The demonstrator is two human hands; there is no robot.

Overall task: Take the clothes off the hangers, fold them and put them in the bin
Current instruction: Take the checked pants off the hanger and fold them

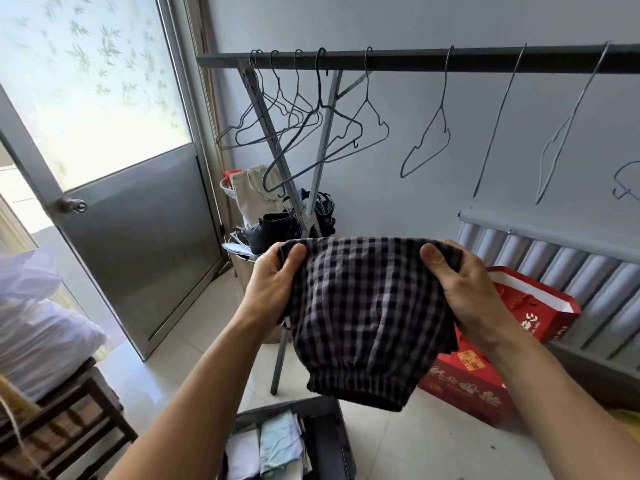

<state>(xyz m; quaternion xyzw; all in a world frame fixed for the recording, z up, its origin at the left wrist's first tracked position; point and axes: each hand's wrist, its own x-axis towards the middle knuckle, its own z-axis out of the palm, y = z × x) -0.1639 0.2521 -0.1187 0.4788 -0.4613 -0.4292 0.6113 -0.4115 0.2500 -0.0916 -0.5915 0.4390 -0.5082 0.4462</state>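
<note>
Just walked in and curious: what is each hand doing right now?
Left hand: closed, gripping the checked shorts.
Right hand: closed, gripping the same shorts.

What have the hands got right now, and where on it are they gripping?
Both hands hold the dark checked cloth garment: the left hand grips its upper left corner, the right hand its upper right corner.

- The checked shorts (367,317) hide the fingers of the left hand (273,289) and the right hand (474,292); only thumbs show.
- The bin (343,445) is cut off by the bottom edge, so its folded clothes (277,445) show only partly.
- A blue hanger (627,181) is cut by the right edge.
</note>
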